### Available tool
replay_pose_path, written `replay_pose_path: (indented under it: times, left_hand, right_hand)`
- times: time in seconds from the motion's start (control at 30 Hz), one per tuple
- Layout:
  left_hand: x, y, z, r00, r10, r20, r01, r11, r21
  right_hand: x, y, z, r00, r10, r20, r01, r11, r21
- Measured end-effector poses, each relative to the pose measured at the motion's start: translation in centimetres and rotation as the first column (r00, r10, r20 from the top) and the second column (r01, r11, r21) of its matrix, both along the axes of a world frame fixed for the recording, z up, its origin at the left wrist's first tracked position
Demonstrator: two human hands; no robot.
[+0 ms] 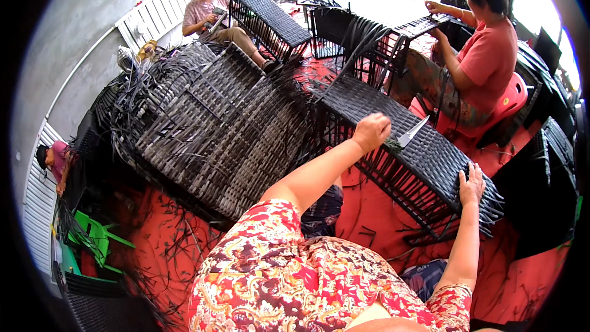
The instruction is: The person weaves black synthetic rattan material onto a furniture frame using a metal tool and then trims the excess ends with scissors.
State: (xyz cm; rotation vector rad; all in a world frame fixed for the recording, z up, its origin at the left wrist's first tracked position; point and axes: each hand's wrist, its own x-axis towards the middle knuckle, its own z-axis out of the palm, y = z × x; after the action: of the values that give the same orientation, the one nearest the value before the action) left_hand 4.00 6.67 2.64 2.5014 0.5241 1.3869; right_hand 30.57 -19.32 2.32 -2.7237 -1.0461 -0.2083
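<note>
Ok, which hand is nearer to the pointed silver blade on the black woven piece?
Left. The left hand is close by, just to the blade's left; the right hand rests on the woven piece, farther off to the right and lower in the picture.

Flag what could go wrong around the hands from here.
The pointed blade lies on the black woven piece close to the left hand, so a careless reach could cut it. Spiky strip ends beside the right hand might scratch. Dark scraps littering the red floor could perhaps trip someone.
</note>
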Motion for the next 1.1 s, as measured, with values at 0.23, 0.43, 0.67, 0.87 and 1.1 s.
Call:
replay_pose_path:
  times: [0.23,0.43,0.67,0.87,1.1]
  left_hand:
    - [2.3,2.6,-1.7,0.764,0.257,-0.592,-0.428,0.888,-0.167]
    - [2.2,2.2,-1.2,0.682,0.291,-0.67,-0.46,0.884,-0.085]
    - [2.1,2.1,-1.4,0.677,0.315,-0.665,-0.47,0.88,-0.062]
    - [2.1,2.5,-1.3,0.698,0.24,-0.675,-0.441,0.886,-0.14]
    - [3.1,3.4,0.9,0.722,0.166,-0.671,-0.457,0.843,-0.282]
  right_hand:
    - [-0.5,0.0,0.1,1.0,0.01,0.017,-0.01,1.0,0.004]
    - [-1.1,0.0,1.1,1.0,0.007,0.006,-0.007,1.0,0.0]
    - [-1.3,-0.2,1.2,1.0,0.005,0.011,-0.004,0.999,-0.047]
    - [-1.5,0.1,1.4,1.0,-0.003,0.004,0.004,0.998,-0.067]
    - [-1.4,0.2,1.3,1.0,-0.011,0.004,0.011,0.999,-0.047]
